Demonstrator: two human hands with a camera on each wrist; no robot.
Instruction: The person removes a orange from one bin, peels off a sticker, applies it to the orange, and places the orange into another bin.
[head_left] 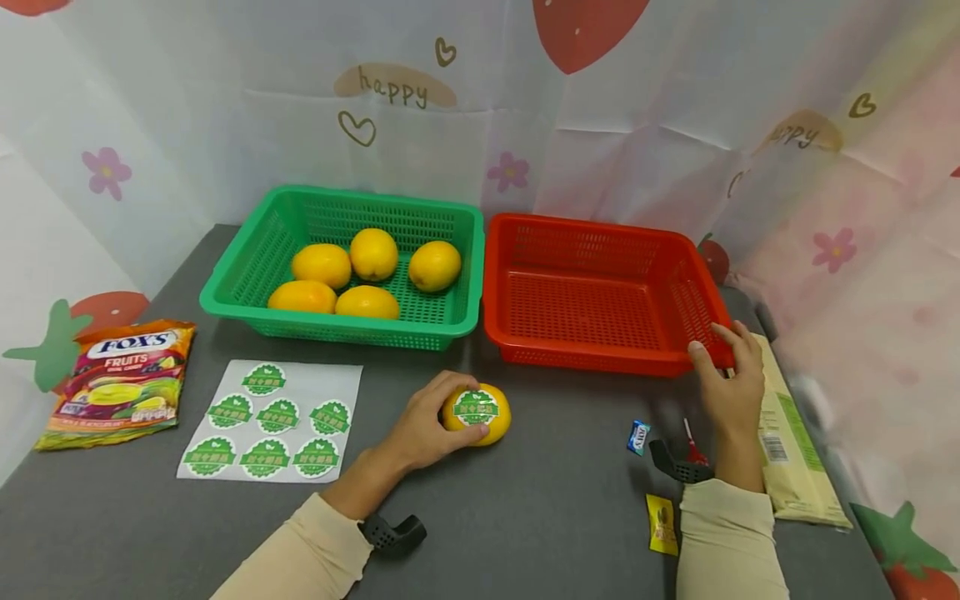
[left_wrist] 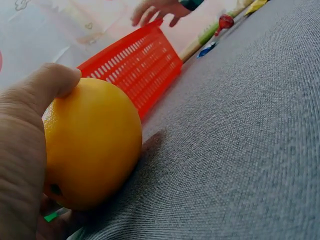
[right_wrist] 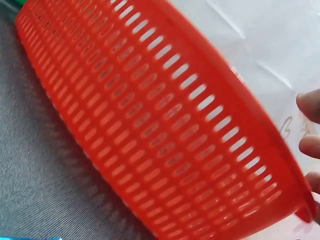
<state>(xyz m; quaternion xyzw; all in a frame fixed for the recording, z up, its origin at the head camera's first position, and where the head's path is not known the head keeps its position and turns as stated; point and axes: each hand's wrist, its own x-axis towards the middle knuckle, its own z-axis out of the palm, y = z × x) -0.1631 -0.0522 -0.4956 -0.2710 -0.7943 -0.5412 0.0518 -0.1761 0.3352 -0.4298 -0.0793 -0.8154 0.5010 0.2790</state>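
Okay, so the left hand (head_left: 435, 425) had its thumb and fingers curled round an orange (head_left: 501, 408) with a round green-and-white sticker (head_left: 476, 407) facing up. That orange was low over or on the grey table (head_left: 555, 508), couldn't tell which, just in front of where the two plastic baskets sat side by side. The right hand (head_left: 735, 387) was at the near right corner of the red basket (head_left: 585, 357), fingers loose and spread around the rim; whether it was actually touching, I honestly couldn't say. Over in the green basket (head_left: 337, 325) on the left, five more oranges (head_left: 373, 254) were lying together. Left of the left hand was a white sheet (head_left: 341, 379) with seven stickers like the one on the fruit, and past that a FOX'S fruits candy bag (head_left: 123, 383). Near the right wrist there was a small blue candy (head_left: 638, 437), a red lollipop (head_left: 696, 454) and a yellow packet (head_left: 662, 525), with a beige-and-green bag (head_left: 798, 467) lying along the right side.
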